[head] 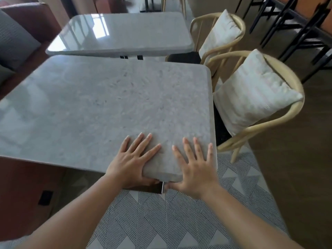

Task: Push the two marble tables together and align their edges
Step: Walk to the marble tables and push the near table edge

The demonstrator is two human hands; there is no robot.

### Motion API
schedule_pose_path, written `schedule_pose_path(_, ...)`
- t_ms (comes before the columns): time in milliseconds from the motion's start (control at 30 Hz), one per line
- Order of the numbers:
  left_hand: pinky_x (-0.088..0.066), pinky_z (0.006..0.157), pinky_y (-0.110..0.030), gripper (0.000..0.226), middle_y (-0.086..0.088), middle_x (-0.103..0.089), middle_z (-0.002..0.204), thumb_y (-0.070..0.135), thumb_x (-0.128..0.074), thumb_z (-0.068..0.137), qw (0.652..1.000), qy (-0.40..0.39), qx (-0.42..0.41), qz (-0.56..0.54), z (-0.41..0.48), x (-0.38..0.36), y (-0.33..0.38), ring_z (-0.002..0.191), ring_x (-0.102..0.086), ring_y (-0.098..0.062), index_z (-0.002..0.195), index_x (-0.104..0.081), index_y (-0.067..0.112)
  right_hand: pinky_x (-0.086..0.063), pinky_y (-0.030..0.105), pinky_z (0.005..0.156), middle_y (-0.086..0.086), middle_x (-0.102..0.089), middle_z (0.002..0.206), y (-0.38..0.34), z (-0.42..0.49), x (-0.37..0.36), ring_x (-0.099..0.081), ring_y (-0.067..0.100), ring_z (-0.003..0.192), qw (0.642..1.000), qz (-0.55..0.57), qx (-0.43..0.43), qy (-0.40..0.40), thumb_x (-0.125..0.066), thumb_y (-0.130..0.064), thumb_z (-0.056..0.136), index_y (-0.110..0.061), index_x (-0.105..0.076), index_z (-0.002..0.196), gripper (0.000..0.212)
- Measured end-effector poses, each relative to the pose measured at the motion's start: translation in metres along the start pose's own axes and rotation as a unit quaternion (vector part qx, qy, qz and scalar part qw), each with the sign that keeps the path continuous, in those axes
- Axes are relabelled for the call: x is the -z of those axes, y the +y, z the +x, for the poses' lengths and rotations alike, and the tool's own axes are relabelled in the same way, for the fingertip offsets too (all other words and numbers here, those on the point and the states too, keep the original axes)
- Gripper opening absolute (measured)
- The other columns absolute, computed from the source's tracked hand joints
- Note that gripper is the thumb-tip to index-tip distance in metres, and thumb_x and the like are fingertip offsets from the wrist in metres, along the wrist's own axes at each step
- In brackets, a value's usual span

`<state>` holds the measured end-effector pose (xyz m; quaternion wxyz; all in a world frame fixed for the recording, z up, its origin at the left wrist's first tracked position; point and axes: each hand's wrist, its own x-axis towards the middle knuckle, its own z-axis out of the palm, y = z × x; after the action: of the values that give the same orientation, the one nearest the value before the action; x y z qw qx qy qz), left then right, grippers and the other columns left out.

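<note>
The near marble table (100, 105) is grey with rounded corners and fills the middle of the head view. My left hand (133, 162) grips its near edge, fingers spread flat on top and thumb under the slab. My right hand (194, 168) holds the same edge at the near right corner, fingers on top, thumb below. The far marble table (125, 31) stands behind it, glossy with window reflections. A narrow gap separates the two tops, wider toward the right, and the far table sits shifted to the left of the near one's right edge.
Two pale wooden chairs with white cushions (255, 94) (219, 35) stand close along the tables' right side. A brown sofa with a grey cushion (19, 38) lines the left. A patterned rug (179, 221) lies under me. Black chair legs (296, 29) are at far right.
</note>
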<state>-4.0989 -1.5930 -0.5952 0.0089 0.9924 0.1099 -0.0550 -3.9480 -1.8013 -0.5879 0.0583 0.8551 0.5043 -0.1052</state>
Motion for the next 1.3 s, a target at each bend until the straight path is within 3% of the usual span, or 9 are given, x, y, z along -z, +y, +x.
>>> schedule_pose_path(233,-0.01,0.129,-0.064,0.119,-0.007,-0.002,0.177,0.105,-0.03,0.07,0.999,0.017,-0.001,0.027,0.003,-0.004,-0.001,0.165,-0.006,-0.032,0.166,-0.002,0.042,0.004,0.079,0.122,0.016,-0.007,0.18,0.002,0.002,-0.005,-0.001,0.047,0.166,0.998,-0.001,0.011,0.055,-0.026,-0.106,0.071,-0.031,-0.009,0.17,0.126)
schedule_pose_path(567,0.001,0.13,-0.06,0.118,-0.006,0.004,0.178,0.107,-0.019,0.069,0.999,0.025,0.019,0.02,0.03,-0.001,0.01,0.166,0.001,-0.031,0.165,0.005,0.043,-0.013,0.08,0.122,0.017,-0.029,0.175,0.033,0.023,-0.002,-0.022,0.047,0.163,0.995,-0.024,0.03,0.088,-0.026,-0.106,0.073,-0.027,-0.026,0.168,0.124)
schedule_pose_path(900,-0.001,0.129,-0.062,0.119,-0.007,-0.001,0.179,0.108,-0.013,0.068,0.998,0.046,0.048,0.005,0.084,-0.003,0.028,0.166,-0.001,-0.032,0.166,0.001,0.042,0.001,0.076,0.126,0.01,-0.003,0.181,0.093,0.064,0.005,0.001,0.04,0.167,0.995,-0.035,0.046,0.076,-0.012,-0.11,0.068,-0.036,0.001,0.169,0.126)
schedule_pose_path(1300,-0.003,0.129,-0.064,0.122,-0.007,-0.004,0.178,0.108,0.003,0.063,0.996,0.051,0.07,0.002,0.115,0.001,0.041,0.165,-0.002,-0.033,0.165,0.0,0.041,0.0,0.075,0.127,0.009,-0.001,0.181,0.132,0.091,0.007,0.002,0.038,0.167,0.992,-0.039,0.075,0.089,-0.012,-0.11,0.067,-0.038,0.004,0.168,0.125)
